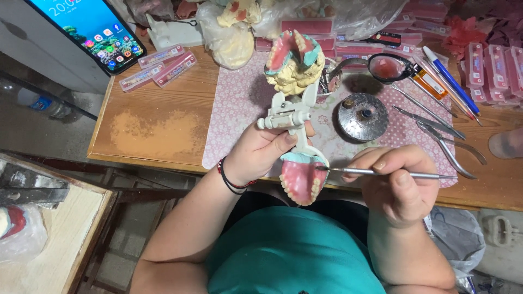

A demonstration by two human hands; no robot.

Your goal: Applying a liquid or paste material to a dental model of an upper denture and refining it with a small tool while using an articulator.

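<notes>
Teal cloth of the person's shirt [289, 256] fills the bottom of the view, and just above it both hands work close together. Right-hand fingers [381, 163] pinch a thin, straight metal carving tool [381, 173]; the right hand [395, 185] is closed around its shaft. Its long axis runs almost level, handle pointing right, tip pointing left and touching the right edge of a pink wax denture with pale teeth [302, 182].

That denture sits on the lower arm of a white plastic hinged articulator [289, 117], which the left hand [261, 152] grips by its frame, thumb across the front. The upper arm carries a second pink set on a yellowish plaster cast [294, 60], swung open away from the body.

Beyond lie a floral pink mat [239, 109], a round metal lid [362, 117] and loose steel instruments [436, 128] on the wooden table [147, 130].
</notes>
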